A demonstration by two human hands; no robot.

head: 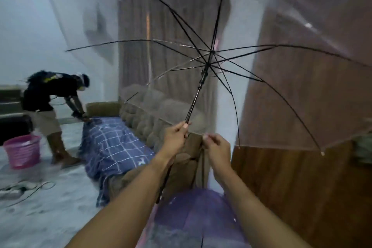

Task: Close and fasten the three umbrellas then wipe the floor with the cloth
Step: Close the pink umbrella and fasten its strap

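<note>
Umbrella open, shaft clamped in left hand grip, right hand beside, its grip unclear.

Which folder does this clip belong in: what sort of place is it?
Probably a living room in a home: a brown tufted sofa partly covered by a blue checked sheet, long brown curtains hanging behind it, and a pink basket on the floor.

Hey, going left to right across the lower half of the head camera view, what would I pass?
pink basket → bending person → blue checked sheet → left hand → right hand → wooden panel
</note>
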